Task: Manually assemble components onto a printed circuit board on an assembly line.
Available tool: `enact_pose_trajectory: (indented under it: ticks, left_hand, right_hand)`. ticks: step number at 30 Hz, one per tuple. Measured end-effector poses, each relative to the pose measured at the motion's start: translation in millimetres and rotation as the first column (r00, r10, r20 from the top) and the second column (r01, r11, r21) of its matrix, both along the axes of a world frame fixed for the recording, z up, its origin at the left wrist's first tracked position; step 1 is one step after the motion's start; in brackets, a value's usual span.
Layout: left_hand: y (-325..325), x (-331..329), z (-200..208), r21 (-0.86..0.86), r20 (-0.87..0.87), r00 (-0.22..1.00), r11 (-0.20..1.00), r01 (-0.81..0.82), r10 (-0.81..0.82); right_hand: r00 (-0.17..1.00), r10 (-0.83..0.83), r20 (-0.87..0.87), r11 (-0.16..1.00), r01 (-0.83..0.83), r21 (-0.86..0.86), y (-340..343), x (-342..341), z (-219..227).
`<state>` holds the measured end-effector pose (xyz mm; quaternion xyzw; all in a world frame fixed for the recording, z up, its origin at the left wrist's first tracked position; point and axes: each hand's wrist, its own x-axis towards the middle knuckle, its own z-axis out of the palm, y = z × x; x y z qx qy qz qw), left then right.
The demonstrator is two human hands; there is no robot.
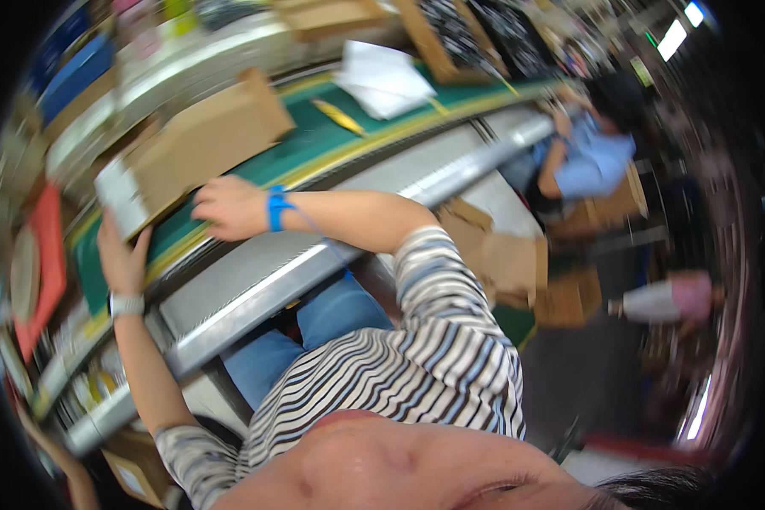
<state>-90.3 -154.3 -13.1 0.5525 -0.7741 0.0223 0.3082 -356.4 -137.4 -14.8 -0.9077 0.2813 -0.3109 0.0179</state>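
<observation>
A brown cardboard box (204, 140) lies on the green work surface in front of me, with a white panel (123, 197) at its near left end. My left hand (124, 259) grips that end, thumb on one side and fingers on the other. Close beside the box's near edge is my right hand (232, 208), its fingers loosely bent and a little apart, with nothing visible in them. A blue wrist strap (276, 209) with a thin cord is on my right wrist. The picture is somewhat blurred by motion.
The green bench (314, 140) has a yellow edge and a metal rail (255, 297). Farther right on it lie a yellow tool (338, 117) and white sheets (384, 81). A co-worker in blue (591, 157) sits at the right. Open cartons (514, 263) stand beside me.
</observation>
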Motion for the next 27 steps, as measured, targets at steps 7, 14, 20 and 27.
enact_pose_trajectory:
  ticks: [7,14,20,27]
  left_hand:
    - [-5.6,-9.0,5.9,0.111,-0.026,1.000,0.994,0.004,-0.001]
    - [0.9,-8.9,10.6,0.144,0.013,0.999,0.989,-0.041,0.039]
    - [0.2,-7.8,11.0,0.140,0.022,1.000,0.990,-0.021,0.018]
    - [2.9,-12.8,15.1,0.147,0.023,0.999,0.988,-0.036,0.033]
  right_hand:
    - [0.994,-0.110,0.000,0.994,0.110,0.001,1.5,-6.3,-9.6]
    - [0.994,-0.102,-0.047,0.995,0.102,0.000,3.9,-4.3,-9.5]
    - [0.994,-0.102,-0.042,0.995,0.102,-0.003,2.1,-3.1,-10.8]
    - [0.993,-0.108,-0.037,0.994,0.108,-0.007,1.9,-3.9,-10.9]
